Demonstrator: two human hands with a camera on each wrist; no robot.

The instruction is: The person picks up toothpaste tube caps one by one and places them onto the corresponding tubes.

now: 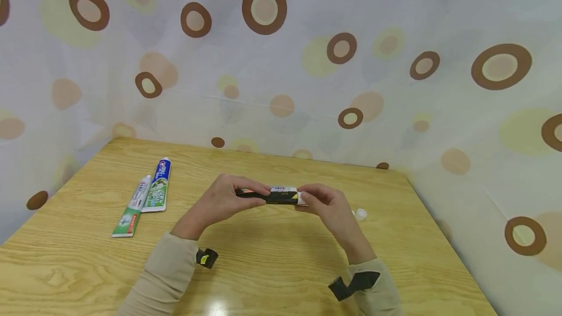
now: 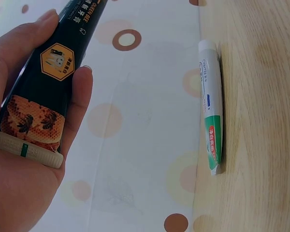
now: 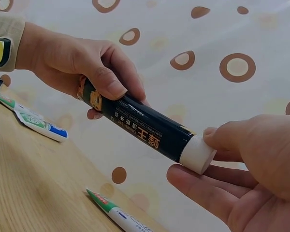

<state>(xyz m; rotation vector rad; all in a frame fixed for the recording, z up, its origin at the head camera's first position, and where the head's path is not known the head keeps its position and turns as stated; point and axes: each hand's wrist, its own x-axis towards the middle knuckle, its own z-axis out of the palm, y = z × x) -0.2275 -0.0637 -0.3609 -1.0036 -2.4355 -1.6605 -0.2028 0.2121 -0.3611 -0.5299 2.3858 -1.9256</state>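
A black toothpaste tube [image 1: 281, 198] with a honeycomb picture near its flat end is held level above the table. My left hand [image 1: 226, 199] grips its flat end, thumb on one side and fingers on the other, as the left wrist view [image 2: 41, 87] shows from close by. At the other end sits a white cap [image 3: 197, 153], which my right hand [image 1: 327, 208] pinches between thumb and fingers. The cap touches the tube's shoulder. Behind the black tube lies a white and green toothpaste tube [image 2: 211, 106], mostly hidden in the head view.
On the table's left side, a white and green tube [image 1: 132, 208] partly overlaps a blue and green tube [image 1: 159, 187]. A small white cap [image 1: 361, 214] lies right of my right hand, with another white bit beside it. A patterned curtain [image 1: 281, 77] hangs behind the wooden table [image 1: 272, 267].
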